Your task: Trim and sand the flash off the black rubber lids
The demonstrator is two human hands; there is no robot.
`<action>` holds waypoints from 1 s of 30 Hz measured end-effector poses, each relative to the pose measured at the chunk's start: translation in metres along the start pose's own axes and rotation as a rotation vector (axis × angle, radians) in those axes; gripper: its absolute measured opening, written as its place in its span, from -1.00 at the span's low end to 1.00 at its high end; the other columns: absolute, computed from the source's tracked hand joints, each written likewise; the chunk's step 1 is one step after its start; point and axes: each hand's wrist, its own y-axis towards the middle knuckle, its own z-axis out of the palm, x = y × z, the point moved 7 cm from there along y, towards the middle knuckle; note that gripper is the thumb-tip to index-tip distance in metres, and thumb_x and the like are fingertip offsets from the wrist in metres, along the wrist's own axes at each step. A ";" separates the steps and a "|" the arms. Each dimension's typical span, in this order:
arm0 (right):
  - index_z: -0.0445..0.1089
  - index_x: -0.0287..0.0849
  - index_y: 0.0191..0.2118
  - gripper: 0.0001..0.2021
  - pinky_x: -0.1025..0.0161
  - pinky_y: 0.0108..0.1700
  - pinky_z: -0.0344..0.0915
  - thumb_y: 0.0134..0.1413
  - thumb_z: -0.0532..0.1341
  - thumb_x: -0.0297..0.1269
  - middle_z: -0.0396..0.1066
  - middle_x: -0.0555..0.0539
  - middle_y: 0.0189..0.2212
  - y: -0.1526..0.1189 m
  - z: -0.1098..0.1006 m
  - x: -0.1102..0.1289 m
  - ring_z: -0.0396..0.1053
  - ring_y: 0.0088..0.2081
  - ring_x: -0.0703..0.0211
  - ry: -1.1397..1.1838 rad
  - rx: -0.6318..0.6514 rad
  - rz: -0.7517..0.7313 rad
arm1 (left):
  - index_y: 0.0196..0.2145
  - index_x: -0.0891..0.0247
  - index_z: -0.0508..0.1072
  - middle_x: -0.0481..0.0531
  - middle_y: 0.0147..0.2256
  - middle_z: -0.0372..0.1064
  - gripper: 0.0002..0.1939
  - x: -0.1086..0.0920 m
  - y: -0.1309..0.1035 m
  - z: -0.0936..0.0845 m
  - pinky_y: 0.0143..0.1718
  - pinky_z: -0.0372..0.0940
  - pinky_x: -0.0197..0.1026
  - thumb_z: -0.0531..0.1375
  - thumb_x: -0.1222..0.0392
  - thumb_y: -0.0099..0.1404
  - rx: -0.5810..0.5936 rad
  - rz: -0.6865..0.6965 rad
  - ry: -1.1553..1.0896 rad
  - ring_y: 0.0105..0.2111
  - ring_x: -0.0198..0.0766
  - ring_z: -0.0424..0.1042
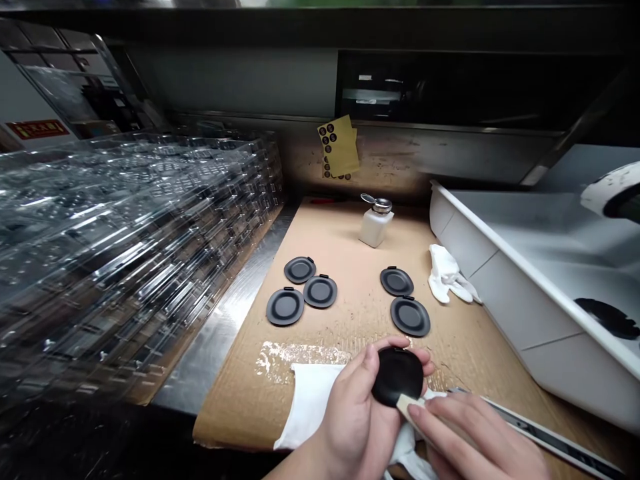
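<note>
In my left hand [353, 407] is a round black disc-like part [397, 377] with a small tab on its far edge, gripped between thumb and fingers. My right hand [475, 433] pinches a pale, flat-tipped stick [407, 403], its tip touching the near rim of the disc. Beneath both hands lie a white cloth [310, 400] and a white glove-like piece, partly hidden. Further up the cardboard sit similar black discs with tabs: three at the left, one of them here [320, 292], and two at the right, including this disc [410, 316].
A square white bottle [376, 227] with a flipped-up metal cap stands at the back. White gloves [447, 275] lie beside a large white bin [500, 287] on the right. Stacked clear plastic trays [150, 253] fill the left. A long metal-edged strip [545, 437] lies near my right hand.
</note>
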 end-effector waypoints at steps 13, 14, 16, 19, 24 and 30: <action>0.29 -0.22 -0.03 -0.63 0.35 -0.32 0.29 -0.03 0.14 -0.47 0.37 -0.11 -0.33 0.007 -0.005 -0.016 0.31 -0.34 0.28 0.102 0.039 0.144 | -0.23 0.37 0.36 0.23 -0.21 0.37 -0.67 0.001 -0.001 0.004 0.00 0.07 0.00 -0.07 0.10 0.29 -0.001 -0.012 0.012 -0.12 -0.08 0.32; 0.30 -0.23 -0.04 -0.63 0.36 -0.33 0.29 -0.05 0.16 -0.46 0.37 -0.10 -0.35 0.004 -0.003 -0.010 0.31 -0.36 0.29 0.105 0.066 0.115 | -0.24 0.38 0.36 0.24 -0.21 0.37 -0.66 0.001 0.000 0.003 0.00 0.06 0.00 -0.07 0.08 0.29 -0.015 -0.008 0.008 -0.12 -0.08 0.32; 0.30 -0.23 -0.05 -0.64 0.36 -0.34 0.29 -0.05 0.17 -0.45 0.37 -0.10 -0.36 0.003 -0.001 -0.005 0.30 -0.37 0.28 0.110 0.091 0.090 | -0.23 0.38 0.36 0.24 -0.22 0.37 -0.65 0.001 0.001 0.003 0.01 0.05 -0.01 -0.07 0.07 0.29 -0.029 -0.010 0.006 -0.12 -0.08 0.32; 0.28 -0.17 -0.03 -0.63 0.32 -0.32 0.28 -0.02 0.14 -0.48 0.36 -0.10 -0.32 0.010 -0.005 -0.021 0.30 -0.32 0.26 0.104 0.045 0.175 | -0.23 0.36 0.37 0.22 -0.20 0.36 -0.68 0.002 0.001 0.004 0.03 0.05 0.01 -0.07 0.10 0.29 0.000 -0.020 0.024 -0.12 -0.10 0.31; 0.26 -0.11 0.00 -0.60 0.31 -0.30 0.28 -0.01 0.14 -0.49 0.34 -0.08 -0.30 0.016 -0.008 -0.038 0.28 -0.31 0.27 0.080 0.005 0.245 | -0.25 0.34 0.38 0.15 -0.17 0.33 -0.74 0.001 0.000 0.000 0.05 0.03 -0.04 -0.04 0.17 0.29 -0.031 -0.012 0.040 -0.09 -0.16 0.28; 0.30 -0.19 -0.04 -0.62 0.38 -0.33 0.31 -0.05 0.16 -0.45 0.35 -0.08 -0.38 -0.002 -0.004 -0.006 0.31 -0.36 0.29 0.097 0.052 0.133 | -0.23 0.36 0.34 0.23 -0.20 0.36 -0.69 0.002 0.000 0.003 0.00 0.06 -0.03 -0.05 0.09 0.29 -0.008 -0.013 0.006 -0.12 -0.10 0.32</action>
